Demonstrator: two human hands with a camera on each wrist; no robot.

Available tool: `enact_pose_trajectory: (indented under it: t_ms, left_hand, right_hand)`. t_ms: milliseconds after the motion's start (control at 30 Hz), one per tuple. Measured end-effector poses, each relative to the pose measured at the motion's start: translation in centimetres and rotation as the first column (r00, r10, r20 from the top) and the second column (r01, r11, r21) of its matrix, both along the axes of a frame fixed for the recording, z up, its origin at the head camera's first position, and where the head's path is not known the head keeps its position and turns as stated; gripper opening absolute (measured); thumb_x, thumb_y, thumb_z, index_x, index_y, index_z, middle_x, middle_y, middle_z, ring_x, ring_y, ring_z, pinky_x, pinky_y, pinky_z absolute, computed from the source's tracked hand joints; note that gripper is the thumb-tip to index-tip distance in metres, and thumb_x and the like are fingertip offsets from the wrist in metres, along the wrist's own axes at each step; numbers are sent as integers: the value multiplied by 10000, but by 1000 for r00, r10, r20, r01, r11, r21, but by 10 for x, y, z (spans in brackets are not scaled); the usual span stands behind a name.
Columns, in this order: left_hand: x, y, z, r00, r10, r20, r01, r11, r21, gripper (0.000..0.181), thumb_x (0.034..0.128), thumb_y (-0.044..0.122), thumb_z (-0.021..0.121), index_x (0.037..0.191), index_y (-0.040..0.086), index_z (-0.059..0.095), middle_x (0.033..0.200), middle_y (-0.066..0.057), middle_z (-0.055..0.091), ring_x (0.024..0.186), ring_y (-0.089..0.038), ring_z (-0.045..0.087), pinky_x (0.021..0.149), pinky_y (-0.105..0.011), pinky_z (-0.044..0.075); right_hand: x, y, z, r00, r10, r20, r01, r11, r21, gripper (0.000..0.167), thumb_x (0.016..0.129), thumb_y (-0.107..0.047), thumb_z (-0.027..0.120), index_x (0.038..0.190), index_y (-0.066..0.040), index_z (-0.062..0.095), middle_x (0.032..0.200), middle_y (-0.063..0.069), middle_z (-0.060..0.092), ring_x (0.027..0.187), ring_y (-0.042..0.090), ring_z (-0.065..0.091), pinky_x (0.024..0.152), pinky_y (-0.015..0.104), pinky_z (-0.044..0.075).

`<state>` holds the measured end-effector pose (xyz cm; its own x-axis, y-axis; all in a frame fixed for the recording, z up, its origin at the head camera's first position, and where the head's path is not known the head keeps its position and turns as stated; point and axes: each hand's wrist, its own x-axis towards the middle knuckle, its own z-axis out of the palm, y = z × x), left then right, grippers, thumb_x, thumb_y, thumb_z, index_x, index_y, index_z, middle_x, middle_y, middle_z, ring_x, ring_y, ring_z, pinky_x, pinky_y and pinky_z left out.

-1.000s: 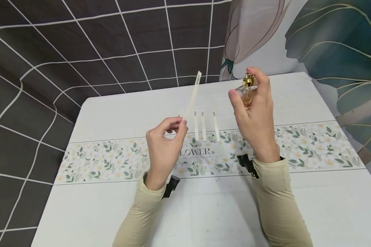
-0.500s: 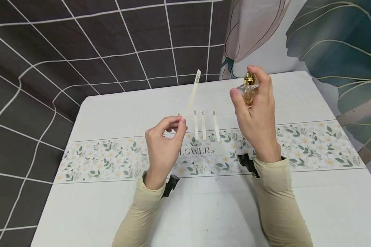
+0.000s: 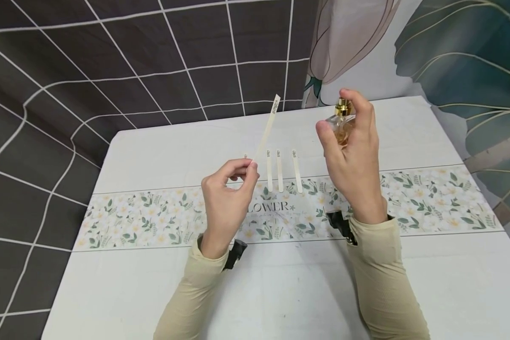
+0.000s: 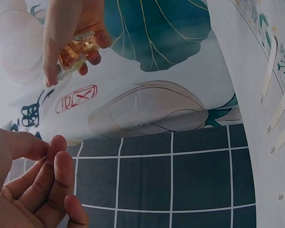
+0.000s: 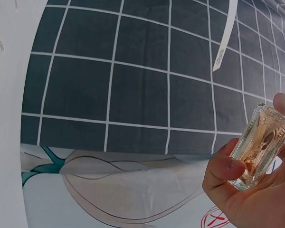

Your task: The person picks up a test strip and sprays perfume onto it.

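Left hand (image 3: 227, 200) pinches strip (image 3: 267, 132) | right hand (image 3: 353, 163) grips bottle (image 5: 262, 145) | tablecloth (image 3: 289, 224) reads "LOWER"

Bottle (image 3: 341, 129): clear glass, amber liquid inside, gold sprayer (image 3: 343, 108) at the top. In the air, gripped in right hand (image 3: 356, 165), index fingertip on the sprayer. Strip (image 3: 267, 131): narrow, flat, off-white, small dark print near the free end. Lower end pinched in left hand (image 3: 227, 200), free end up, leaning right toward the bottle. Not touching it.
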<state>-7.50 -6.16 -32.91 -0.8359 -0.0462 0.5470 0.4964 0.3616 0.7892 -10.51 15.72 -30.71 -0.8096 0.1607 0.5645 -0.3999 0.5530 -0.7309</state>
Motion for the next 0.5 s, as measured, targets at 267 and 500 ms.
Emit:
enact_pose_trajectory:
  t_ms: [267,500]
  left_hand:
    - [-1,0,-1,1000,2,-7,-2,1000,-17,112,944,55,674,958,-16,760,779,-86,756,693,-154,664,710,-345,536]
    - [-1,0,-1,1000,3,-12,-3,1000,-27,103,938,42,674,951,-16,758,770,-84,755,690,-146,667,712,-288,521]
  right_hand:
    - [-1,2,-1,1000,-3,-25,3,1000,-2,525,1039,-363,576,1489,-146,414,1070,-154,383,734,211,425,670,268,337]
    - [-1,2,-2,1000,3,-29,-3,1000,-9,519,1033,-316,598,1485,-134,422,1056,-153,389,751,230,433,679,261,339]
